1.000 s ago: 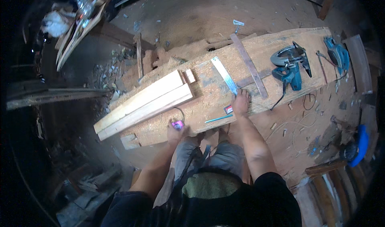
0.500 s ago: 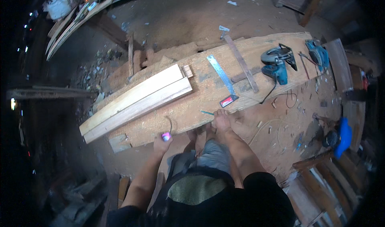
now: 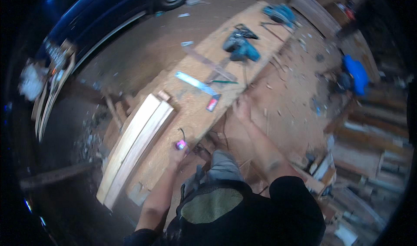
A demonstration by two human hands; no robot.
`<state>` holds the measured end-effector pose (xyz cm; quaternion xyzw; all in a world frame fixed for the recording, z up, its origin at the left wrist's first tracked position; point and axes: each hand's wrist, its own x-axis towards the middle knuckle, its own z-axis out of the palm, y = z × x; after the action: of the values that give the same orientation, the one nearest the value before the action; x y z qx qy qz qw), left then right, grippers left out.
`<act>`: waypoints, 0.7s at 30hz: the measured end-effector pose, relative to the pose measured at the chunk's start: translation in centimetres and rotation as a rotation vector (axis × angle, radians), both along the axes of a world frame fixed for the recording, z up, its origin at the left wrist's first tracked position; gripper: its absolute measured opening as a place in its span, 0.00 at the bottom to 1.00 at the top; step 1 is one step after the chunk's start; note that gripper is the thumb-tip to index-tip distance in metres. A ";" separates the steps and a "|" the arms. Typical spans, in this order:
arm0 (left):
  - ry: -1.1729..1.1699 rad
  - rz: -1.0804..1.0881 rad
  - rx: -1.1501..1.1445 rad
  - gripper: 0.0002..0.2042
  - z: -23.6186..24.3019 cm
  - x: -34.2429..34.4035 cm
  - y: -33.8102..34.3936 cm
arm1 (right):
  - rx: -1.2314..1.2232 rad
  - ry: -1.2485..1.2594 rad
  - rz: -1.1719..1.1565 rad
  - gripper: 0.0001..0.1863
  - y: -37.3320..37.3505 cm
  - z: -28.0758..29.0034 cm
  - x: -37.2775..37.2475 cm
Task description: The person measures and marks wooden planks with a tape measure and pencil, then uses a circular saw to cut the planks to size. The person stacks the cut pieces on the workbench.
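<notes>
My left hand (image 3: 177,154) is closed around a small bright pink object (image 3: 181,144) at the near edge of the workbench; a dark curved strip rises from it, and its kind is unclear. Further right, my right hand (image 3: 242,108) is just off the bench edge, its fingers smeared by motion. A green pencil (image 3: 225,81) lies on the bench beyond that hand, apart from it. Between the hands, further in, rests a try square (image 3: 195,83) with a silver blade and a red-marked stock. Two pale planks (image 3: 137,146) lie side by side left of my left hand.
Toward the bench's far end are a blue-green circular saw (image 3: 242,48) and another blue-green power tool (image 3: 279,14). A thin wooden strip (image 3: 208,62) crosses the bench (image 3: 173,115). Stacked timber (image 3: 369,146) stands at right, near a blue object (image 3: 356,75). A dark blue vehicle (image 3: 104,15) is at upper left.
My view has turned, so the bench slants more steeply. The pencil, at my right hand before, now lies away from it on the bench. My left hand keeps the pink object.
</notes>
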<state>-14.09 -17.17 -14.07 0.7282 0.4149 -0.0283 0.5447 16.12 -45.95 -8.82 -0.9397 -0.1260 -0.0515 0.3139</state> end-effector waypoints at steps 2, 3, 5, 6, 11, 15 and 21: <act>-0.034 -0.067 -0.054 0.25 -3.7 5.9 -0.8 | 0.424 0.365 -0.227 0.19 -5.7 -3.7 -6.7; -0.024 -0.074 -0.044 0.23 -6.9 8.2 0.3 | 0.485 0.457 -0.250 0.19 -7.9 -3.3 -9.8; 0.102 -0.196 -0.199 0.21 4.8 14.6 -2.2 | 0.077 0.424 -0.297 0.22 -14.2 -2.5 -19.1; 0.105 -0.182 -0.169 0.23 3.4 16.3 -2.3 | -0.059 0.414 -0.371 0.24 -17.3 -3.1 -23.7; 0.066 -0.186 -0.400 0.33 -1.4 22.5 -5.9 | -0.200 0.801 -0.925 0.26 -30.7 -5.0 -48.2; 0.107 -0.431 -0.371 0.38 -2.8 21.2 -3.2 | -0.076 0.955 -1.184 0.24 -30.2 -2.7 -54.4; 0.479 -0.517 -0.317 0.21 -4.1 9.1 -1.3 | 0.116 0.484 -1.460 0.25 -30.4 -1.2 -56.8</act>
<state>-5.01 -18.44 -18.18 0.6883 0.3237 -0.3977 0.5132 -40.64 -76.33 -10.07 -0.7516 0.6011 -0.0450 0.2679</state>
